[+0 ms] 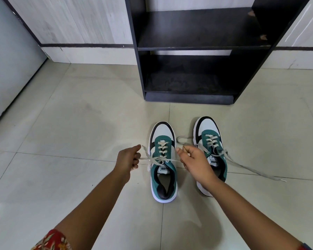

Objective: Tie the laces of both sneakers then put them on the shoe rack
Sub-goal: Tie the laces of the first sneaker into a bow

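Hands: left hand [128,158] and right hand [193,160], each grip closed on one end of the left sneaker's lace [160,159], pulled taut sideways.
Left sneaker [163,159]: on the floor [70,123] between the two grips, toe pointing away.
Right sneaker [210,150]: just beyond the right grip, its lace [246,167] loose, trailing right across the tiles.
Shoe rack [197,51]: dark, well beyond both grips, against the wall.

Two green-white sneakers [163,159] upright on tile — laces [242,166] loose — before empty black shoe rack [197,49].
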